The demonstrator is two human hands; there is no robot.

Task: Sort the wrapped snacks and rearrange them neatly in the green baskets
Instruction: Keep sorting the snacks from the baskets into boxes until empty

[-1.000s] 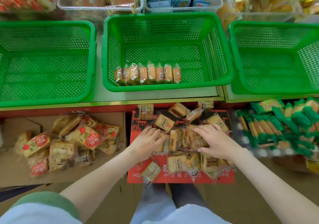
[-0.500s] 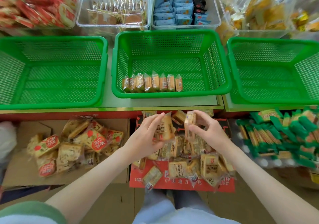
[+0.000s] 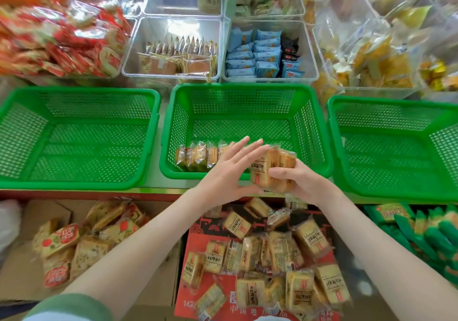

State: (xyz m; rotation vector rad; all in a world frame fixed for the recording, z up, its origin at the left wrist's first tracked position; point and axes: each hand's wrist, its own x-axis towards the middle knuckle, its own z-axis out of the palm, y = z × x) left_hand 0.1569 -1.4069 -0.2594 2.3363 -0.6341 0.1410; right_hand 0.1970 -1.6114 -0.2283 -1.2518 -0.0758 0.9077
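Progress is at an early stage. The middle green basket (image 3: 247, 93) holds one short row of wrapped biscuit packs (image 3: 195, 156) standing on edge along its near wall; the rest of its floor is bare. The left green basket (image 3: 79, 95) and the right green basket (image 3: 396, 105) contain nothing.

The right hand (image 3: 301, 180) is closed around a small stack of biscuit packs (image 3: 271, 169), held above the near rim of the middle basket. The left hand (image 3: 229, 172) is flat, fingers extended, its palm pressed against the side of the stack, apparently squaring it.

Outstanding: a loose heap of the same packs on the red carton (image 3: 215, 226) below, red-labelled packs (image 3: 74, 244) in the brown box to the left, and green-wrapped snacks (image 3: 426, 231) to the right. By my judgement, most of the sorting remains.
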